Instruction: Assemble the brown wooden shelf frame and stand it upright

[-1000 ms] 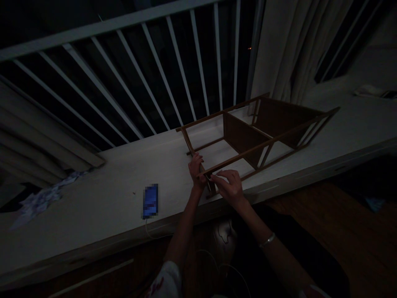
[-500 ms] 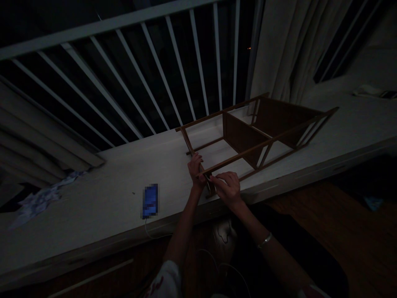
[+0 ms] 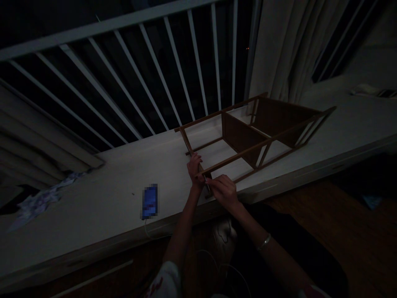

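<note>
Now left hand (image 3: 195,167) clasps the rack (image 3: 242,137), right hand (image 3: 226,192) pinched alongside.

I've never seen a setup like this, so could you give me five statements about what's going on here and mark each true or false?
1. The left hand grips a bar at one end of the wooden rack. True.
2. The two hands are far apart. False: the fingertips of the right hand are close beside the left hand, at the same end of the rack.
3. The rack stands upright. False: it lies down along the pale ledge, its shelf boards on edge.
4. A pixelated blue object lies on the ledge, apart from the rack. True.
5. Both forearms are bare of jewellery. False: a silvery bracelet circles the right one.
</note>
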### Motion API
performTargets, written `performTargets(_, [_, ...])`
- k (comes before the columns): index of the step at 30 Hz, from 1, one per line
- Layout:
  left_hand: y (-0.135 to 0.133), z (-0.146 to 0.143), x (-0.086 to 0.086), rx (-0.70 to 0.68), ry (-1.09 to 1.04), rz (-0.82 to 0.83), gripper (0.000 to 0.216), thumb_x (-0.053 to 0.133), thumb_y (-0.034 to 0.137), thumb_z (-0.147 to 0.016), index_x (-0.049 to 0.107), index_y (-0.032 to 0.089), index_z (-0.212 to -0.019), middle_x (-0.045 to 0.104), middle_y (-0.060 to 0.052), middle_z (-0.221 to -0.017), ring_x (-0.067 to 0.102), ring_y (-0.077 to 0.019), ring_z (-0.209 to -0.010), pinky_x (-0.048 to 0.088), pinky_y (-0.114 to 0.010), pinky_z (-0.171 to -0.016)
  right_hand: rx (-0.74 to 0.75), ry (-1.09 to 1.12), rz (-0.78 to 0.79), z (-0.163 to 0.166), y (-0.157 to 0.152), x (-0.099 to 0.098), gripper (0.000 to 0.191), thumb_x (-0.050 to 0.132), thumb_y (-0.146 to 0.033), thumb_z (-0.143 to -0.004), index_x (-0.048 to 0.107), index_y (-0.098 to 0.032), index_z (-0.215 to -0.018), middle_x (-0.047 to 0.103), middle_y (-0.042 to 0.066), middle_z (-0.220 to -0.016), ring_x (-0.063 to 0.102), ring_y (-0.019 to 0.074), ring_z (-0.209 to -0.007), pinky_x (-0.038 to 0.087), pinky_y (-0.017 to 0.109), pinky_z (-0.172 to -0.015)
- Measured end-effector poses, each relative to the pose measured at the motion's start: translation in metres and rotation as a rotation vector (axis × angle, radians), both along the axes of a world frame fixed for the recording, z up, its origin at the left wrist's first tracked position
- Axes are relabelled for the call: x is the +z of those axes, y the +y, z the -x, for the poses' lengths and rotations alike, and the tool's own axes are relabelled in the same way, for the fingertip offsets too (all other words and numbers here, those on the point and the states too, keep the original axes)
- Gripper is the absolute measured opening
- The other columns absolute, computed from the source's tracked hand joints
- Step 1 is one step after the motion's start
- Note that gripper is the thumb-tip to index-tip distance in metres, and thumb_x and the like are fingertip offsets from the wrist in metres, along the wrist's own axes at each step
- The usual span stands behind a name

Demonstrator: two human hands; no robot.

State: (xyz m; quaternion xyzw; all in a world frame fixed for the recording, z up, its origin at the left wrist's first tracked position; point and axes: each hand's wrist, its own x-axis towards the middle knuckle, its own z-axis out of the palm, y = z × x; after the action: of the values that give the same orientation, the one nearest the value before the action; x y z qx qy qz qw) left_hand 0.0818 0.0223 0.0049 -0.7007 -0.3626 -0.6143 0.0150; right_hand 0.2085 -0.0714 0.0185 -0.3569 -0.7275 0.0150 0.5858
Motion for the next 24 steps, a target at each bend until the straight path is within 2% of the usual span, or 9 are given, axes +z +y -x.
performTargets(8, [0.001, 0.001, -0.001, -0.006, 0.013, -0.024, 0.073, 0.003, 0.069, -0.076, 0.054, 0.018, -0.090, 0.061, -0.013, -0.102, 0.049, -0.0269, -0.116, 0.036, -0.044, -0.092, 0.195, 0.279, 0.287, 0.006, 0.000, 0.013, 0.010, 0.061, -0.027, -0.079, 0.067, -0.020, -0.077, 0.059, 0.001, -0.065, 0.054, 0.0122, -0.060, 0.044, 0.025, -0.057])
performTargets(13, [0.001, 0.002, -0.002, -0.006, 0.013, -0.024, 0.073, 0.002, 0.069, -0.076, 0.054, 0.019, -0.089, 0.060, -0.013, -0.102, 0.049, -0.0267, -0.116, 0.036, -0.044, -0.092, 0.233, 0.384, 0.429, 0.007, 0.001, 0.018, 0.013, 0.064, -0.032, -0.074, 0.066, -0.019, -0.072, 0.061, 0.000, -0.065, 0.056, 0.0126, -0.060, 0.046, 0.025, -0.058])
performTargets(19, [0.000, 0.002, -0.001, -0.001, 0.021, -0.002, 0.074, 0.002, 0.071, -0.076, 0.053, 0.019, -0.089, 0.060, -0.013, -0.103, 0.049, -0.0263, -0.117, 0.036, -0.043, -0.092, 0.301, 0.510, 0.602, 0.011, 0.004, 0.012, 0.017, 0.069, -0.034, -0.068, 0.064, -0.019, -0.075, 0.064, 0.000, -0.068, 0.061, 0.0136, -0.063, 0.050, 0.025, -0.060])
performTargets(24, [-0.001, 0.001, 0.001, -0.011, 0.012, 0.008, 0.075, 0.003, 0.072, -0.075, 0.053, 0.018, -0.087, 0.061, -0.014, -0.101, 0.049, -0.0278, -0.116, 0.036, -0.045, -0.091, 0.355, 0.580, 0.676, 0.013, 0.003, 0.014, 0.020, 0.070, -0.031, -0.067, 0.060, -0.020, -0.080, 0.064, -0.001, -0.068, 0.062, 0.0130, -0.062, 0.050, 0.024, -0.059])
